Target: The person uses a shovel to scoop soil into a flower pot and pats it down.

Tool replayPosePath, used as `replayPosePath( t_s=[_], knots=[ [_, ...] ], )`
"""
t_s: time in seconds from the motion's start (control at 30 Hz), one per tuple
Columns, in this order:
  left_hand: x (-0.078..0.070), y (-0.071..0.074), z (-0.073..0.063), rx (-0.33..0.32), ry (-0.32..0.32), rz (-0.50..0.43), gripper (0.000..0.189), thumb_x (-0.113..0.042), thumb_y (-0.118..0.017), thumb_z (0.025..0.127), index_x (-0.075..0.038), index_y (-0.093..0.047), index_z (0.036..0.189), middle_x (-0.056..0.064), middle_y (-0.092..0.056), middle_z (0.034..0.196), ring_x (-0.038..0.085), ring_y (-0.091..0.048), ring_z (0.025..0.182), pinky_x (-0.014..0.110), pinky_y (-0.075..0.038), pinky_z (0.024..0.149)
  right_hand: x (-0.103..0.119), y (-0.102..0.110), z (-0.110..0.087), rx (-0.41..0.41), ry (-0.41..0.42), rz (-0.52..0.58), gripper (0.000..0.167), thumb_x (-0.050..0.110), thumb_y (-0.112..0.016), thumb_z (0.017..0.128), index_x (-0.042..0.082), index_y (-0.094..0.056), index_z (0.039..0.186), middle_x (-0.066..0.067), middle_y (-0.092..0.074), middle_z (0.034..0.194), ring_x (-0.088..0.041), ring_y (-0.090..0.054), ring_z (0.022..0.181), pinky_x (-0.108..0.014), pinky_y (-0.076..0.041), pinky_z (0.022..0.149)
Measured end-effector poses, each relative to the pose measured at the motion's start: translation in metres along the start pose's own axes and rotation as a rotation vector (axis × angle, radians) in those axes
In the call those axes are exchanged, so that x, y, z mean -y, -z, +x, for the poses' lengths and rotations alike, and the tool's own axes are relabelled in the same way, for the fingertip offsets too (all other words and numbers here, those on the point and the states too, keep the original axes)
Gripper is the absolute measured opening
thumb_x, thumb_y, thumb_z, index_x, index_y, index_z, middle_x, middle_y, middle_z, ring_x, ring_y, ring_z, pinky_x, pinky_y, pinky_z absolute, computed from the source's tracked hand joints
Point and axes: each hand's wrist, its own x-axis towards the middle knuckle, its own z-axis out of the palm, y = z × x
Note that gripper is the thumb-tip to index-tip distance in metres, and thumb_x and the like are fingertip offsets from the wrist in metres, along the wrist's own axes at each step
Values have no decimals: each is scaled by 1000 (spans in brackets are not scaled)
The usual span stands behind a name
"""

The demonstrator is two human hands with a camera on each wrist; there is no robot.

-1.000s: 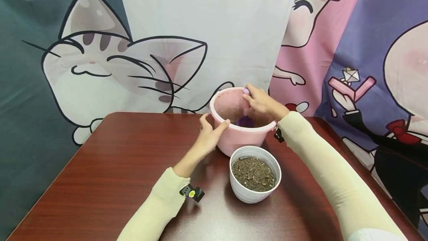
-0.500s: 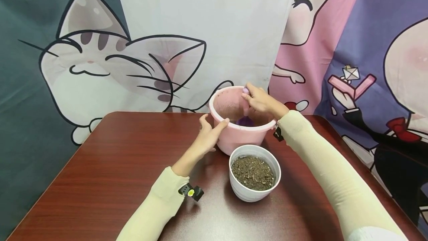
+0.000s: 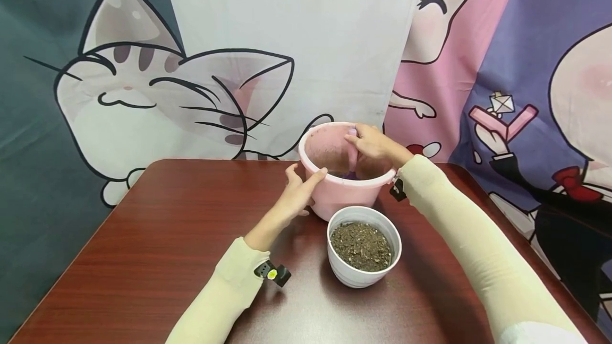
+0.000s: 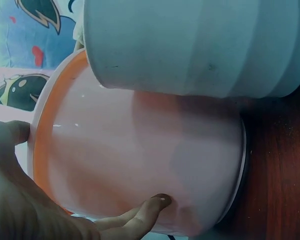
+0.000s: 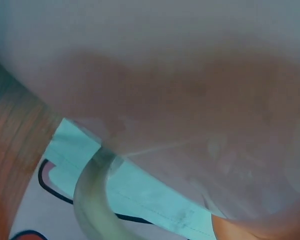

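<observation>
A pink bucket [image 3: 349, 191] stands at the back of the table. My left hand [image 3: 292, 198] is at its near-left side, thumb on the rim; in the left wrist view the fingers [image 4: 145, 215] touch the outer wall. Inside the bucket, my right hand [image 3: 374, 145] grips the pale purple handle of a trowel [image 3: 353, 155]. Its darker blade is mostly hidden behind the near rim. In front of the bucket stands a white flowerpot [image 3: 364, 279] with dark soil [image 3: 362, 247] in it. The right wrist view shows mainly the bucket's outer wall [image 5: 155, 110].
The dark red wooden table [image 3: 191, 227] extends to the left of the bucket. A cartoon-printed cloth [image 3: 334, 41] hangs just behind the table. The flowerpot and bucket stand close together, as the left wrist view also shows.
My right hand has tilted the trowel's handle slightly and its blade has sunk lower behind the near rim. The left hand, bucket and flowerpot stay put.
</observation>
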Motion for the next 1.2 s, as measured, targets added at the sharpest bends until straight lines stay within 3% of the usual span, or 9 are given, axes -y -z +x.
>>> replayPosePath(
  t_s=[0.13, 0.27, 0.37, 0.57, 0.77, 0.87, 1.03, 1.1, 1.2],
  knots=[
    [1, 1, 1, 0, -10, 20, 94, -55, -61, 91, -11, -6, 154, 32, -19, 152, 42, -67, 97, 49, -54, 77, 1, 2, 1, 10, -7, 1, 38, 27, -52, 102, -1, -61, 125, -20, -68, 99, -34, -60, 104, -48, -45, 92],
    [1, 2, 3, 20, -14, 33, 94, -55, -60, 91, -10, -7, 154, 32, -27, 150, 43, -67, 97, 42, -52, 74, 0, 4, 1, 8, -38, -22, 33, 27, -54, 101, -1, -72, 98, -11, -62, 70, -29, -60, 83, -40, -46, 76],
    [0, 3, 3, 37, -13, 38, 93, -55, -59, 91, -10, -6, 154, 33, -38, 144, 43, -67, 98, 40, -50, 71, 0, 3, 2, -4, -46, -48, 38, 29, -55, 100, 0, -73, 83, -10, -58, 65, -29, -58, 78, -39, -45, 72],
    [1, 4, 4, 47, -11, 25, 93, -54, -59, 91, -12, -6, 154, 33, -44, 140, 44, -67, 98, 54, -49, 86, 2, -2, 4, -42, 9, -90, 35, 35, -60, 97, 2, -67, 89, -6, -54, 66, -26, -56, 72, -39, -45, 67],
    [4, 3, 4, 36, -11, 11, 93, -55, -61, 90, -20, -4, 155, 33, -42, 142, 44, -67, 97, 61, -47, 89, -3, 0, 3, 14, 41, -7, 45, 35, -59, 98, 6, -60, 63, 4, -38, 52, -13, -42, 51, -28, -36, 49],
    [4, 4, 4, 20, -33, 3, 92, -54, -63, 90, -26, -4, 155, 31, -37, 146, 41, -68, 93, 57, -51, 79, -6, 1, 4, 40, 56, 7, 41, 32, -57, 100, 3, -62, 71, 5, -37, 54, -12, -42, 52, -28, -36, 51],
    [3, 5, 4, -22, -140, 21, 91, -47, -66, 91, -31, -5, 156, 30, -25, 148, 32, -57, 84, 36, -47, 54, -5, 3, 5, 94, 59, 115, 39, 29, -56, 101, -3, -60, 123, 0, -51, 58, -16, -53, 59, -29, -44, 59],
    [3, 5, 4, -31, -189, 42, 90, -45, -66, 91, -30, -6, 157, 30, -22, 150, 34, -53, 96, 35, -48, 59, -5, 3, 5, 152, 38, 233, 43, 28, -54, 103, -6, -56, 129, -8, -63, 62, -22, -64, 63, -33, -53, 65],
    [4, 4, 5, -39, -235, 74, 88, -44, -66, 92, -29, -8, 157, 29, -21, 152, 39, -42, 123, 46, -50, 83, -6, 2, 5, 274, 19, 399, 44, 25, -48, 106, -16, -63, 111, -23, -71, 74, -39, -71, 73, -46, -57, 72]
  ],
)
